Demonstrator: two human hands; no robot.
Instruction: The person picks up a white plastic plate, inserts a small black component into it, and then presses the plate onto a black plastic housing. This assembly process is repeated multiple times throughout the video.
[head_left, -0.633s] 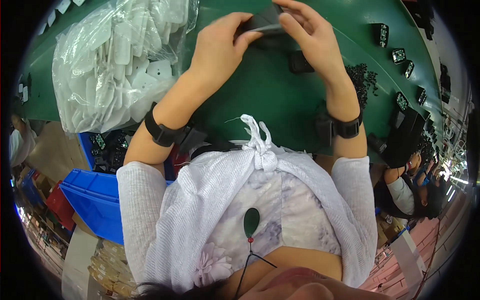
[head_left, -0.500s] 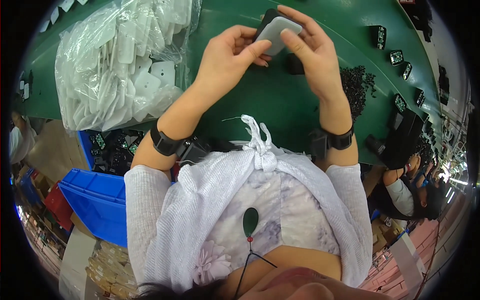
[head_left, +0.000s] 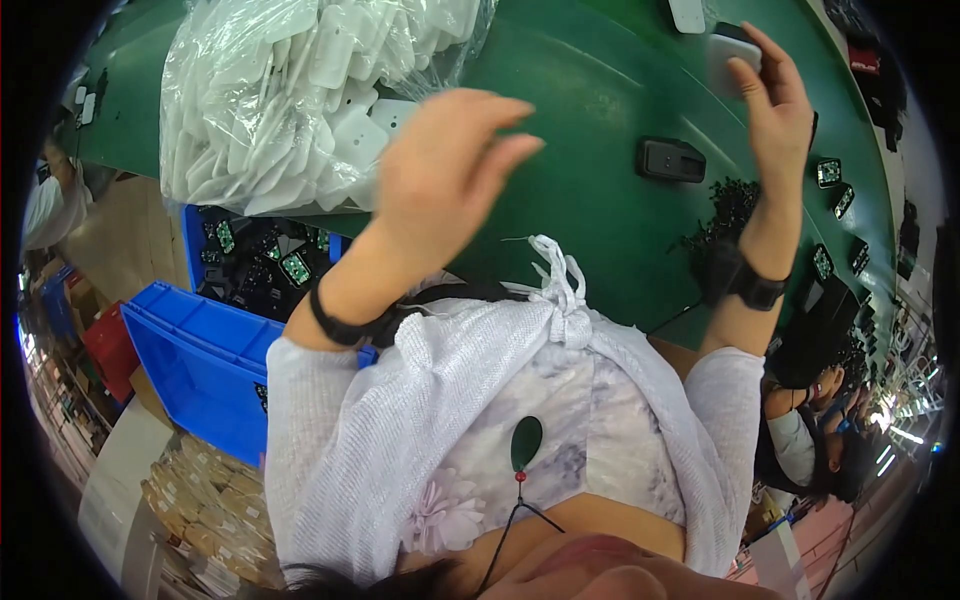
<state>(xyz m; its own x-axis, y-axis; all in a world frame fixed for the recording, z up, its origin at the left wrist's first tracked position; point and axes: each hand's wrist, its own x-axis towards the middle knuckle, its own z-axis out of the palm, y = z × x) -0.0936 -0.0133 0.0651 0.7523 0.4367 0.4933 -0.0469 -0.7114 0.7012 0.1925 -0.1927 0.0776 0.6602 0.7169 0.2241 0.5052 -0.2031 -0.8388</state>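
Note:
My right hand [head_left: 782,115] is closed on a small black casing with a pale grey-white cover [head_left: 734,62], held over the far right of the green table. My left hand [head_left: 440,170] is open, a little blurred, with thumb and fingers apart and nothing in them. It hangs beside a clear plastic bag of flat white covers [head_left: 250,110], which lies on the far left. Another black casing [head_left: 671,160] rests on the table between my hands, closer to the right one. Past the right hand lies a white-topped piece [head_left: 686,14].
A heap of small black parts [head_left: 732,205] lies below my right hand. Along the right edge stand several black casings with green circuit boards [head_left: 828,173]. A blue bin [head_left: 192,240] of similar parts and another blue bin [head_left: 215,390] are at the left. Another person [head_left: 800,440] sits at the right.
My hands have parted. The right has carried the covered casing to the far right; the left has let go of it and moved back towards the bag. The whole view has shifted somewhat.

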